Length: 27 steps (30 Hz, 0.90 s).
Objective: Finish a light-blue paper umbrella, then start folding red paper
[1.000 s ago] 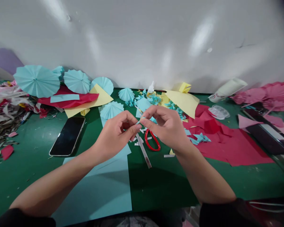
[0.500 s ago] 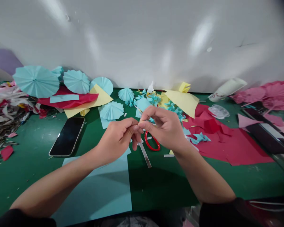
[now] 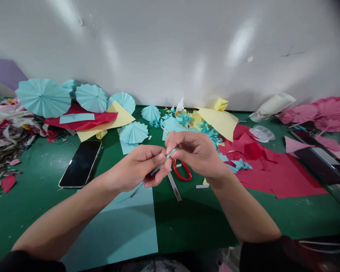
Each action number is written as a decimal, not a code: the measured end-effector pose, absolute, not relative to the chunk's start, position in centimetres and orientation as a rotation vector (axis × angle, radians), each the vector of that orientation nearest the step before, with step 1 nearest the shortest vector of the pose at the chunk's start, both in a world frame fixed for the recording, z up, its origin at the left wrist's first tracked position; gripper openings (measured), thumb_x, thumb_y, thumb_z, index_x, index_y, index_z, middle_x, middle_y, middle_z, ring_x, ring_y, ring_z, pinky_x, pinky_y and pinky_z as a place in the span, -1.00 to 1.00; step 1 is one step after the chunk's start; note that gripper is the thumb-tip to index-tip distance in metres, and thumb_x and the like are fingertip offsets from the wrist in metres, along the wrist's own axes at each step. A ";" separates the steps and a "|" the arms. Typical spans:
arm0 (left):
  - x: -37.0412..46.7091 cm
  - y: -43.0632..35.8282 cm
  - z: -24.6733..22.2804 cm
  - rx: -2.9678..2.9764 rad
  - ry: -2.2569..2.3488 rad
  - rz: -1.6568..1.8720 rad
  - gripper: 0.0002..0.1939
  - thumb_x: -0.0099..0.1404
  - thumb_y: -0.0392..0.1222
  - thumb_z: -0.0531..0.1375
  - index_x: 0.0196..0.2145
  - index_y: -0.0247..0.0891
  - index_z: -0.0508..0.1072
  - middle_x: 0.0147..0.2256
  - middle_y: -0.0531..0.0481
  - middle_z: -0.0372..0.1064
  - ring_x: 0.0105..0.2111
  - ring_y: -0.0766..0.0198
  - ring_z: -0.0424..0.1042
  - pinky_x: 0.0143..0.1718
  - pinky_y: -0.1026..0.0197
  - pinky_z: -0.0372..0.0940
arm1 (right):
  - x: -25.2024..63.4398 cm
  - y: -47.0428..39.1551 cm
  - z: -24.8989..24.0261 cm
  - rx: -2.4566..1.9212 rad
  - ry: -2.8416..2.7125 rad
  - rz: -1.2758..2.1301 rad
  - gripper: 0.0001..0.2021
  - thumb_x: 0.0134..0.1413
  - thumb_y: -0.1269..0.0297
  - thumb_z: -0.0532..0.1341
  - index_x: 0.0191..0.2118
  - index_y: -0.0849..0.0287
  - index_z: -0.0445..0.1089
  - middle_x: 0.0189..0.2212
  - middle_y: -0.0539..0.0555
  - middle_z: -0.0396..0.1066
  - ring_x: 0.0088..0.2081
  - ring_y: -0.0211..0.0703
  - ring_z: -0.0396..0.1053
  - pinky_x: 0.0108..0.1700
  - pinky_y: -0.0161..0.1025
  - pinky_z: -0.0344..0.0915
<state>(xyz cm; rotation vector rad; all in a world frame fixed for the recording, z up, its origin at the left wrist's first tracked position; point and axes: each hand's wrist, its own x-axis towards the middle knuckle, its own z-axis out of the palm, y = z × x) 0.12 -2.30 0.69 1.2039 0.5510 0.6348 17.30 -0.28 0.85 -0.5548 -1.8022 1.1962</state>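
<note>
While L hand [image 3: 140, 162] had thumb & fingers nearly closed on a thin blue paper strip [image 3: 172, 152] over the green table [image 3: 198, 223], R hand [image 3: 200, 154] pinched its far end btwn thumb & fingertips. Light, even pressure prob. suited that step best, w/ no stray creases.

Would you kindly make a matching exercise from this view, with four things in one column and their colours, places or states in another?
1. Paper strip
2. Phone
3. Looped handle
4. Large sheet

A. Red
B. Light blue, lying partly below the left forearm
C. Held in the fingers of the left hand and right hand
D. Dark screen facing up

Pairs: 1-C, 2-D, 3-A, 4-B
</note>
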 end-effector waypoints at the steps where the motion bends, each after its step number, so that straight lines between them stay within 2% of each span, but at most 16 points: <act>1: 0.1 -2.3 0.7 1.193 0.562 0.630 -0.70 0.32 -0.14 -0.01 -0.54 -0.30 0.24 -0.68 0.14 0.14 -0.76 0.53 0.02 -0.74 0.40 -0.11 | 17.4 -0.3 0.9 -0.562 -1.809 1.208 -0.92 0.03 0.33 0.19 -0.42 0.21 0.36 -0.52 -0.04 0.34 -0.43 -0.37 0.29 -0.41 -0.36 0.23; 6: 0.2 -2.1 0.9 1.104 0.560 0.601 -0.69 0.28 -0.11 0.02 -0.57 -0.29 0.23 -0.68 0.13 0.13 -0.78 0.54 -0.03 -0.74 0.37 -0.16 | 17.5 -0.2 0.9 -0.633 -1.775 1.280 -0.93 0.03 0.34 0.18 -0.40 0.22 0.36 -0.48 -0.03 0.37 -0.45 -0.39 0.32 -0.43 -0.38 0.26; 11: 0.4 -1.9 0.9 1.110 0.597 0.635 -0.75 0.29 -0.17 0.01 -0.52 -0.29 0.24 -0.67 0.15 0.14 -0.77 0.54 0.00 -0.72 0.39 -0.11 | 17.3 -0.1 0.9 -0.651 -1.749 1.322 -0.89 0.00 0.30 0.21 -0.36 0.24 0.35 -0.50 -0.01 0.40 -0.45 -0.36 0.36 -0.41 -0.35 0.29; 14: 0.5 -1.8 0.8 1.202 0.687 0.664 -0.72 0.33 -0.21 -0.05 -0.53 -0.30 0.23 -0.67 0.15 0.14 -0.75 0.54 0.03 -0.70 0.40 -0.07 | 17.2 -0.1 0.9 -0.798 -1.779 1.209 -0.90 -0.03 0.32 0.23 -0.44 0.23 0.34 -0.58 -0.04 0.37 -0.50 -0.37 0.32 -0.44 -0.37 0.26; 20: 0.5 -1.1 0.3 1.377 0.871 0.656 -0.72 0.34 -0.23 -0.10 -0.52 -0.29 0.20 -0.66 0.16 0.13 -0.72 0.52 0.07 -0.68 0.41 0.00 | 17.0 0.2 0.5 -1.020 -1.922 0.902 -0.93 0.02 0.40 0.15 -0.43 0.22 0.35 -0.52 -0.02 0.41 -0.46 -0.34 0.32 -0.38 -0.34 0.25; 27: -0.1 0.4 -0.7 1.935 1.105 0.547 -0.80 0.27 -0.31 -0.10 -0.50 -0.25 0.17 -0.56 0.08 0.30 -0.61 0.42 0.30 -0.53 0.34 0.16 | 16.8 1.5 -1.4 -1.146 -1.918 0.822 -0.90 0.03 0.43 0.08 -0.37 0.21 0.33 -0.49 -0.01 0.41 -0.40 -0.27 0.40 -0.33 -0.29 0.26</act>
